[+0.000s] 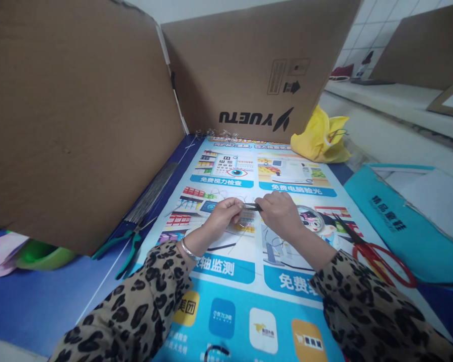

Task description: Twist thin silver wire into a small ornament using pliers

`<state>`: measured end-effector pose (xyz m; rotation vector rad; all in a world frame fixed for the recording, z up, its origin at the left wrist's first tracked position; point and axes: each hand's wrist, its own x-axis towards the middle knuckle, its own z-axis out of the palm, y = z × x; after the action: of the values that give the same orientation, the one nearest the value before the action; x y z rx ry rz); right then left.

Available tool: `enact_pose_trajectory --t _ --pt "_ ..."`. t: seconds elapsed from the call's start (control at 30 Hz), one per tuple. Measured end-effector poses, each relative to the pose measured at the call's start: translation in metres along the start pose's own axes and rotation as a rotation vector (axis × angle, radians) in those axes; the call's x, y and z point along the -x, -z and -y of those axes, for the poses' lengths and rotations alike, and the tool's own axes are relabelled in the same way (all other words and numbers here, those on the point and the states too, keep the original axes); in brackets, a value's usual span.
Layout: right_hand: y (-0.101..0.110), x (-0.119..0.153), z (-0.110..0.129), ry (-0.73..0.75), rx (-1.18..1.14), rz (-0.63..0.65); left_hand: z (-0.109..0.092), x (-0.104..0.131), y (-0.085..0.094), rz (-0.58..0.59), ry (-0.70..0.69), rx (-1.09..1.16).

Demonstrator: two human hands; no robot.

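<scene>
My left hand (224, 216) is closed in a pinch at the middle of the printed poster (226, 281), with thin wire (245, 224) at its fingertips. Close beside it, my right hand (281, 213) is wrapped round a small dark tool (252, 206) with narrow jaws. The tool points left and meets the left fingertips; its handles are hidden in the fist, so its exact kind does not show. Fine loops of wire curve over the poster around both hands. Just right of the right hand lies a clear round ring (320, 217), like a tape roll.
Green-handled pliers (130, 246) and a bundle of straight wires (153, 191) lie left. Red-handled scissors (385, 261) and a turquoise box (385, 213) are right. A yellow bag (319, 136) stands at the back right. Cardboard walls (249, 65) enclose the left and back; wire pieces (219, 134) lie beneath.
</scene>
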<state>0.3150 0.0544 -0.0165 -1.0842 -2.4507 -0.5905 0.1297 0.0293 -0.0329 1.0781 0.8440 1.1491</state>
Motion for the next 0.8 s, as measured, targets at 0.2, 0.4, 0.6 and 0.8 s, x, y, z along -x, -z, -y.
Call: enact_pose_trajectory --t 0.2,0.4,0.6,0.8 --pt "0.005 -0.001 -0.002 0.057 0.11 -0.023 0.001 -0.001 0.001 -0.009 -0.006 -0.06" --pt "0.009 -0.003 -0.002 0.065 0.194 0.002 -0.001 0.001 -0.001 -0.014 -0.017 -0.07" --pt "0.013 -0.004 0.001 0.015 0.212 0.077 -0.005 0.002 -0.007 -0.064 0.007 -0.04" --pt "0.018 -0.006 0.004 -0.009 0.193 0.166 -0.006 0.003 -0.007 -0.059 0.012 -0.017"
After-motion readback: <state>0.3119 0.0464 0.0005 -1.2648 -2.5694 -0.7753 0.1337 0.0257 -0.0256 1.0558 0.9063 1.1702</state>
